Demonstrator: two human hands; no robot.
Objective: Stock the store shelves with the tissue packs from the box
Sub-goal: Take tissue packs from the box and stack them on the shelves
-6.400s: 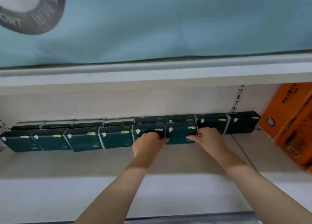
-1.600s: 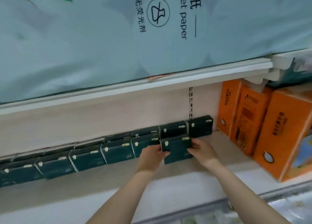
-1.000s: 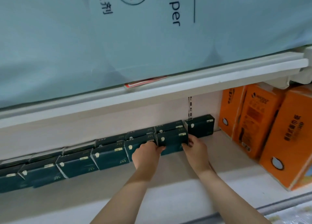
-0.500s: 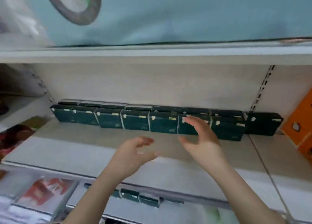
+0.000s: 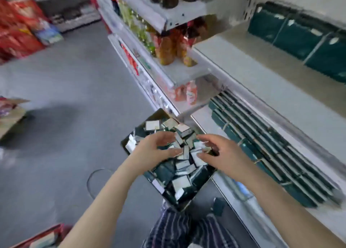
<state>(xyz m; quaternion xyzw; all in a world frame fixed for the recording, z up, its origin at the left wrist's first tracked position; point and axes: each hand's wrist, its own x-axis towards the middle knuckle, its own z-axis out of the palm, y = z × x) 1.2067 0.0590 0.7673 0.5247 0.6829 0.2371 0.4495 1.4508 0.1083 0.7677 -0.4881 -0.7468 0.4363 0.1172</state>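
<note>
Left hand (image 5: 157, 148) and right hand (image 5: 221, 154) reach into the box (image 5: 158, 115), fingers curved over the jumbled tissue packs (image 5: 180, 184); blur hides whether either has closed on one. Right of the box, the shelf (image 5: 203, 120) carries neat shelved rows (image 5: 262, 144). The pick looks best done squarely by a pack's long sides, so it sets flush.

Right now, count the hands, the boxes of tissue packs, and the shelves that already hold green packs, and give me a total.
Hands: 2, left hand and right hand
Boxes: 1, the box
Stocked shelves: 2, upper shelf and lower shelf
Total: 5
</note>
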